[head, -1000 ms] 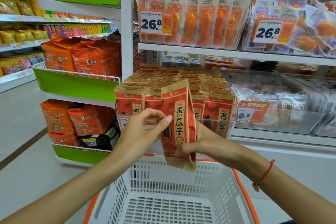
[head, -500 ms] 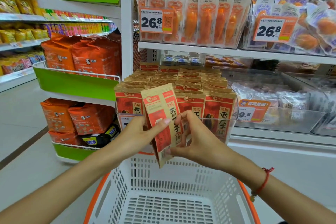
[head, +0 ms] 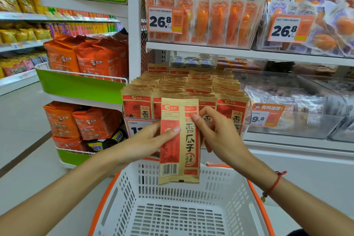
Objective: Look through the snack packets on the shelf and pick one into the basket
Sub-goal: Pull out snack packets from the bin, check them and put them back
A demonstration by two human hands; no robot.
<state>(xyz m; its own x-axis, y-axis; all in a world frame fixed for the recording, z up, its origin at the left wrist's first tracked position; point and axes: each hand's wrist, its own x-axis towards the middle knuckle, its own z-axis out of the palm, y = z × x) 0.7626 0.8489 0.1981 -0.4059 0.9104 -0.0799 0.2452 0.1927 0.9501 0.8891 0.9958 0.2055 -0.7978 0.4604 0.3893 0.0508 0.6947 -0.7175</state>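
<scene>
Nearest us is the white slotted basket (head: pixel 178 214) w/ orange rim, nothing in it that we can see. Just above its far edge we hold one snack packet (head: pixel 179 140) upright in both hands: kraft-brown w/ a red panel, brand mark "洽洽" at top, big black characters "香瓜子" down the front, a barcode on the lower left side panel, small print there too fine to read. Our left hand (head: pixel 145 140) grips the packet's left edge, thumb across the front & fingers curled behind it. Our right hand (head: pixel 216 134) pinches the right edge near the top, fingers curled round it; a red string bracelet (head: pixel 274 185) sits on that wrist. Behind the packet, the shelf bin (head: pixel 247 120) of clear plastic holds rows of the same packets (head: pixel 183 88) standing upright, approx. four across. A white price tag (head: pixel 138 126) on the bin front is partly hidden by our left hand; only "1" reads. To the right, an orange tag (head: pixel 267 115) reads "有鸣推荐!" & "9.8". On the shelf above, orange dried-fruit packs (head: pixel 216 15) stand behind a "26.8" tag (head: pixel 165 19) w/ a QR code; a second "26.8" tag (head: pixel 287 28) hangs further right. Left side, orange bags (head: pixel 86 55) w/ a panda logo fill the green end rack (head: pixel 76 88).
</scene>
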